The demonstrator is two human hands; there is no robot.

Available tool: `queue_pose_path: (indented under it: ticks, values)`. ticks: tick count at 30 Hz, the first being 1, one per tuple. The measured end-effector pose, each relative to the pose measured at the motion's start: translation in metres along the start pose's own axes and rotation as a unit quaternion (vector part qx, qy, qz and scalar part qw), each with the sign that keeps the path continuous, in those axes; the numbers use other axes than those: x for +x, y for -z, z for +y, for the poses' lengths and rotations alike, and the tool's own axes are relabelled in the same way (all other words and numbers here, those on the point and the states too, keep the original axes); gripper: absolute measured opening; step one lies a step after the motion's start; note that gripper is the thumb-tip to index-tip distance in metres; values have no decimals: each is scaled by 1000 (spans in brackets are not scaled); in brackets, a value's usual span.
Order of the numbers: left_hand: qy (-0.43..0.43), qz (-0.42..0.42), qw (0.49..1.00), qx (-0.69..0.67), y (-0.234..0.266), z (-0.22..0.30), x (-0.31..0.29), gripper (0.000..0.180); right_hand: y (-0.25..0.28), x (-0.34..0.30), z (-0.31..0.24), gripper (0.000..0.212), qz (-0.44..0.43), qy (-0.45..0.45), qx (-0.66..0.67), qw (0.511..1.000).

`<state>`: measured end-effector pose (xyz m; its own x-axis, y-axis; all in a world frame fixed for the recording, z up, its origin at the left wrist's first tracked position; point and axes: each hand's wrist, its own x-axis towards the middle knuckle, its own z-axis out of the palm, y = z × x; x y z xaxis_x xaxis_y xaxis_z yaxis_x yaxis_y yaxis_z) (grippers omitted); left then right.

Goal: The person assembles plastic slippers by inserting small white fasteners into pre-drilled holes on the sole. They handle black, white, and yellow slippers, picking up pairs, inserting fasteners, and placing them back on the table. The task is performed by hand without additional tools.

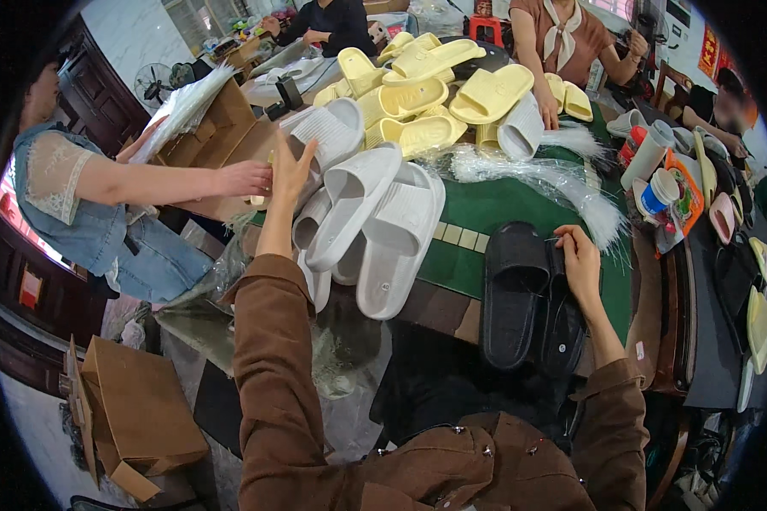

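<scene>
My left hand [290, 175] is raised at the left of the table, with thumb and forefinger apart. It is close to a co-worker's hand [245, 179] and the ribbed light-grey slipper [332, 128]; whether it touches either I cannot tell. Several more light-grey slippers [392, 268] lie stacked to its right, toes toward me. A pair of black slippers [513, 298] sits at the table's near edge. Curled fingers of my right hand [578, 260] close at the far end of the right-hand black slipper [562, 319], which is tilted on its side.
Yellow slippers [409, 98] are heaped at mid-table beside bundles of clear plastic strands [562, 183]. Cups and an orange basket [686, 192] stand at the right. Co-workers stand left and across. An open carton [141, 404] is on the floor at lower left.
</scene>
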<state>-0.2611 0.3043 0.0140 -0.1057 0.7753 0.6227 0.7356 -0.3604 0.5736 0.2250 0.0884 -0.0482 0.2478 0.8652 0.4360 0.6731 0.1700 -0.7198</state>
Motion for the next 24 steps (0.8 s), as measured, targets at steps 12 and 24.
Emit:
queue_pose_path:
  ticks: [12,24]
  values:
    - [-163,13,982,95,23,92,-71,48,0,-2,-4,17,12,8,12,1000]
    - [-287,-205,909,221,-32,193,-206,52,-2,-4,2,17,24,6,26,999]
